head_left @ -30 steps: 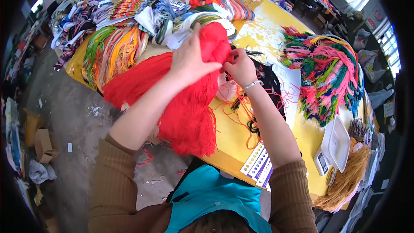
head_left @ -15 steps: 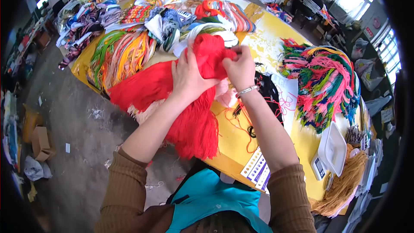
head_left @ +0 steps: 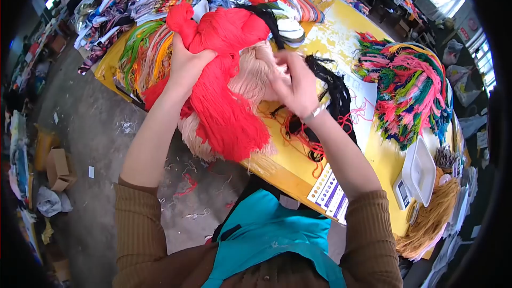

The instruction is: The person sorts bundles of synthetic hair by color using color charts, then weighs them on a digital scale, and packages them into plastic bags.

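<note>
My left hand is closed round a big hank of red yarn, which is lifted over the table and hangs down in a loose tail. Under the red lies a hank of pale peach yarn, partly covered. My right hand is at the peach yarn's right edge, with its fingers curled and slightly blurred; what they grip, if anything, is hidden. Black yarn lies beside the right wrist, tangled with thin red strands.
The yellow table bears multicoloured yarn at right, a scale with a white tray, tan yarn and a printed card. Orange and green hanks lie at left. A cardboard box stands on the floor.
My left hand has moved left with the red hank, uncovering more of the peach yarn. My right hand has come off the red yarn and moved slightly down, beside the peach yarn.
</note>
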A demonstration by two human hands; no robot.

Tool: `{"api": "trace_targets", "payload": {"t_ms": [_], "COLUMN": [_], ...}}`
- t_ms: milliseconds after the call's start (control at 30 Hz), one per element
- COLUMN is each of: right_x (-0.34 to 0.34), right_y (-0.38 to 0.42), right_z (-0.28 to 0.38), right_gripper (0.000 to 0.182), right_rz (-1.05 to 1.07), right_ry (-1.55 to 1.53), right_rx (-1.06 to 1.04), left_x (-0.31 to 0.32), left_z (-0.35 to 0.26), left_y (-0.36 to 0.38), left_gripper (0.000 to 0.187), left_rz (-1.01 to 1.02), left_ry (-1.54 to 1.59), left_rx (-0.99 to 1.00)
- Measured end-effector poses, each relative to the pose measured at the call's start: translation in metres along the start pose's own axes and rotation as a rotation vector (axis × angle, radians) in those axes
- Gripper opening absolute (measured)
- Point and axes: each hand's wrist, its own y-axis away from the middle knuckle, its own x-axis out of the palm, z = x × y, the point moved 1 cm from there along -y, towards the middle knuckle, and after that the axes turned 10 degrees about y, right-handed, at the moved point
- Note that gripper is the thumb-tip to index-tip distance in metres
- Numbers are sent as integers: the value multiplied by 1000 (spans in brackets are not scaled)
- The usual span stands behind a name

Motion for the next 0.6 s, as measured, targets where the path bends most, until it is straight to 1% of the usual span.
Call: {"api": "trace_targets", "payload": {"t_ms": [33,67,100,133,167,233,267,300,333,367,400,433,467,500,533,567,600], "right_x": [1,-6,-6,-8,-12,-16,-23,-30,-39,-50,-52,-58,-64,-69,-78,-79,-88], "right_y": [25,46,62,80,95,112,114,116,115,116,129,141,147,152,152,156,146], "right_z": [-6,-4,-4,-3,-7,-24,-37,-54,-71,-78,-98,-123,-135,-150,-156,-169,-158], "right_gripper": [32,33,32,30,33,28,24,23,21,26,38,52,59,60,65,61,57], "right_rz": [28,165,73,160,342,419,374,288,345,204,-16,-17,-88,-156,-155,-307,-350], "right_ry": [43,42,144,139,217,365,431,552,627,530,380,302,279,210,190,-193,-319], "right_rx": [0,17,-237,-315,-434,-438,-277,-102,198,406,586,707,756,816,1004,1158,1267], "left_x": [-3,-5,-7,-8,-9,-14,-30,-42,-55,-77,-91,-102,-113,-124,-136,-148,-161], "left_z": [4,4,4,4,4,-16,-7,-14,-24,-29,-42,-58,-71,-83,-95,-107,-116], "left_y": [1,1,2,2,0,-1,-11,-15,-20,-28,-31,-32,-36,-40,-44,-49,-56], "left_gripper": [72,72,72,71,70,65,59,54,49,44,42,41,43,45,45,45,46], "left_rz": [-10,-11,-54,-91,-89,-139,-90,-147,-204,-180,-196,-213,-248,-281,-254,-226,-235], "left_ry": [-34,-30,76,180,209,201,316,327,335,430,434,436,459,482,436,390,375], "left_rx": [10,6,-53,-114,-90,-175,-165,-255,-344,-475,-440,-405,-392,-380,-331,-282,-271]}}
